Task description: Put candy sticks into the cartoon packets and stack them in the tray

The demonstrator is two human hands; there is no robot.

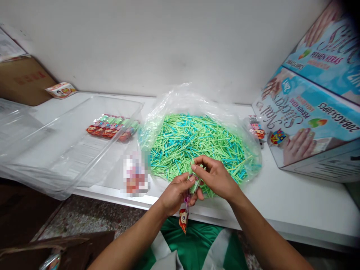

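In the head view, my left hand (174, 194) is closed around a small clear packet (183, 219) whose printed red end, with a cartoon figure, hangs below the fingers. A few short pale-green sticks (194, 186) stand at the packet's upper end. My right hand (218, 178) pinches the tops of these sticks between thumb and fingers. Both hands are close together at the table's front edge. Right behind them lies a clear plastic bag (180, 90), spread open and heaped with loose green and blue sticks (197, 138).
Left of the heap, a clear plastic tray (81, 161) overhangs the table edge, with several filled packets (109, 129) in a row. A blurred-out item (135, 174) lies beside it. Large printed boxes (309, 112) stand right; a brown carton (25, 80) stands far left.
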